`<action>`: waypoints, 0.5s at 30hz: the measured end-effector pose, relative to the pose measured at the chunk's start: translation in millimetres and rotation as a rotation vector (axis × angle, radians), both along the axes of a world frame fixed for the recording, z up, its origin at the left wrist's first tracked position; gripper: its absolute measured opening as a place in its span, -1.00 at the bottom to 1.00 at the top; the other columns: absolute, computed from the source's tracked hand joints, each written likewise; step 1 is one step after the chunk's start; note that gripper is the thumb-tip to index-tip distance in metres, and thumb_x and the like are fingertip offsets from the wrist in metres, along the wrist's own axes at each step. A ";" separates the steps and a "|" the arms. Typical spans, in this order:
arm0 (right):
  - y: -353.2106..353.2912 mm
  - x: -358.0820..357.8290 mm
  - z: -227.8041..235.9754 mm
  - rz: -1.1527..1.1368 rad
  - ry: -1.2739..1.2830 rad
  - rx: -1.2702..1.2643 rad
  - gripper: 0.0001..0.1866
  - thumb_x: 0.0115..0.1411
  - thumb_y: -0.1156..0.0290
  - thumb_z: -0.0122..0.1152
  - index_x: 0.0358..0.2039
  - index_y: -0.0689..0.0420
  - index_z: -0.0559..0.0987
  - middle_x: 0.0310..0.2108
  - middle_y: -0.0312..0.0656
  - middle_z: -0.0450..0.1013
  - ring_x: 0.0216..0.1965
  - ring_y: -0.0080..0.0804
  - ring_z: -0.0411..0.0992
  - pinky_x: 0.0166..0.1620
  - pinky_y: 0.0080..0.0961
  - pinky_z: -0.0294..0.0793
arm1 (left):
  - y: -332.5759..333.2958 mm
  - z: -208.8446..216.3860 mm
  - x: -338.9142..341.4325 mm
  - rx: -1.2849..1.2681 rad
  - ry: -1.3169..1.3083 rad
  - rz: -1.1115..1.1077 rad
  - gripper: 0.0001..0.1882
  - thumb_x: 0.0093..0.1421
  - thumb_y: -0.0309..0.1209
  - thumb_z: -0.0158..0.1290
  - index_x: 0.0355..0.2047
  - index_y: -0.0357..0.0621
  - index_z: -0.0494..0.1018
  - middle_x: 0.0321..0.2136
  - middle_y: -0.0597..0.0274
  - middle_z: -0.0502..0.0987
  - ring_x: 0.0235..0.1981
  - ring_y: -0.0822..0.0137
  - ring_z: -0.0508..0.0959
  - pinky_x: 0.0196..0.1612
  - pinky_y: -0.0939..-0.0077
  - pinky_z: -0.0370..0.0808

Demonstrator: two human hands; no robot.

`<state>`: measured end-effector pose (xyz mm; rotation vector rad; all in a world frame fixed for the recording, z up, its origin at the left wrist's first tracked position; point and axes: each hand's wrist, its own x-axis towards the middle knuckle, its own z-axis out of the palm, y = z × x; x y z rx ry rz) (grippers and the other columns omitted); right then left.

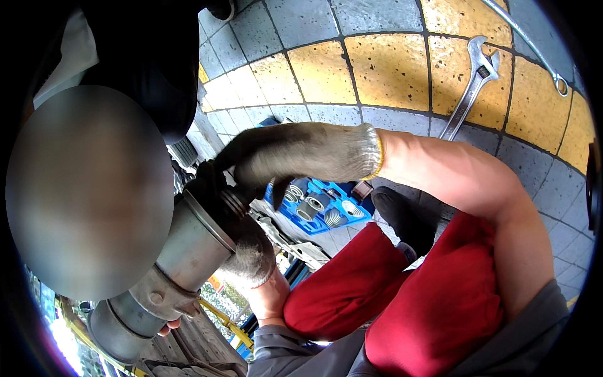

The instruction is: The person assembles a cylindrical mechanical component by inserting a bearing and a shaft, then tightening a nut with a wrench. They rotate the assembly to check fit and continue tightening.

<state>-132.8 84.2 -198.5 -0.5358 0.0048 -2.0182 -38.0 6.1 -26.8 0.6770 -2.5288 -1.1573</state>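
Note:
A grey metal exhaust pipe [188, 251] runs from lower left up to a flanged joint [217, 210] at the centre left. My right hand [295, 154], in a dirty grey knit glove, reaches in from the right, its fingers closed over the top of the joint. My left hand [251, 257], gloved the same way, cups the pipe from beneath, just behind the flange. What the right fingers pinch at the joint is hidden. Bare fingertips of another person [168, 325] touch the pipe's lower collar.
A co-worker in dark clothes [144, 56] is close at the left. On the paving lie a blue tray of sockets [323, 210], a chrome spanner [470, 85] and a long thin metal tool [534, 53]. My red-trousered knees [402, 295] and a black shoe [402, 217] fill the lower right.

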 end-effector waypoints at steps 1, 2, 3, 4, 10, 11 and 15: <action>-2.4 4.4 2.0 0.035 -0.056 -0.052 -0.48 0.44 0.20 0.15 0.30 0.19 0.40 0.09 -0.10 0.50 0.08 -0.35 0.49 0.03 -0.41 0.61 | 2.5 4.2 5.0 -0.070 -0.011 0.009 -0.13 0.33 -0.02 0.17 0.42 -0.37 0.14 0.40 -0.23 0.23 0.44 -0.11 0.22 0.50 0.03 0.07; -1.9 4.8 3.0 0.060 -0.107 -0.091 -0.48 0.44 0.19 0.15 0.30 0.20 0.41 0.10 -0.08 0.49 0.08 -0.36 0.49 0.00 -0.41 0.62 | 3.1 3.9 4.3 -0.091 -0.012 -0.005 -0.14 0.33 -0.02 0.16 0.42 -0.37 0.15 0.40 -0.23 0.24 0.44 -0.11 0.23 0.50 0.03 0.07; -1.0 4.4 4.3 0.084 -0.158 -0.129 -0.48 0.45 0.19 0.14 0.30 0.21 0.41 0.10 -0.06 0.49 0.09 -0.37 0.48 -0.03 -0.41 0.63 | 3.6 4.6 4.9 -0.113 -0.018 -0.018 -0.14 0.34 -0.03 0.16 0.42 -0.37 0.15 0.39 -0.23 0.24 0.43 -0.11 0.23 0.50 0.03 0.07; -1.6 3.8 6.0 0.008 -0.072 -0.095 -0.48 0.45 0.18 0.14 0.30 0.20 0.41 0.05 -0.08 0.52 0.02 -0.40 0.51 -0.08 -0.45 0.63 | 2.1 3.6 2.7 -0.097 -0.018 -0.044 -0.15 0.34 -0.03 0.16 0.42 -0.37 0.15 0.39 -0.22 0.24 0.43 -0.10 0.24 0.50 0.03 0.06; 2.0 -3.5 7.7 -0.233 0.044 -0.057 -0.51 0.44 0.20 0.16 0.26 0.20 0.46 -0.03 -0.14 0.55 -0.08 -0.45 0.55 -0.11 -0.50 0.60 | 15.4 4.2 -0.2 -0.128 -0.041 0.138 -0.23 0.39 -0.10 0.10 0.41 -0.37 0.17 0.39 -0.19 0.26 0.42 -0.09 0.26 0.50 0.02 0.08; 0.6 -4.8 9.3 -0.138 0.045 -0.084 -0.50 0.43 0.19 0.18 0.26 0.20 0.46 0.00 -0.13 0.54 -0.03 -0.43 0.53 -0.05 -0.46 0.59 | 14.7 7.2 -0.7 -0.121 -0.042 0.110 -0.25 0.40 -0.11 0.08 0.40 -0.36 0.18 0.39 -0.18 0.26 0.42 -0.09 0.26 0.50 0.02 0.08; 0.8 -7.9 10.4 -0.236 0.137 -0.060 -0.58 0.41 0.21 0.20 0.15 0.21 0.52 -0.01 -0.12 0.54 -0.03 -0.41 0.52 -0.04 -0.45 0.57 | -0.6 2.7 -1.5 -0.110 -0.042 -0.025 -0.31 0.43 -0.10 0.02 0.39 -0.33 0.22 0.38 -0.17 0.28 0.41 -0.07 0.28 0.48 0.04 0.13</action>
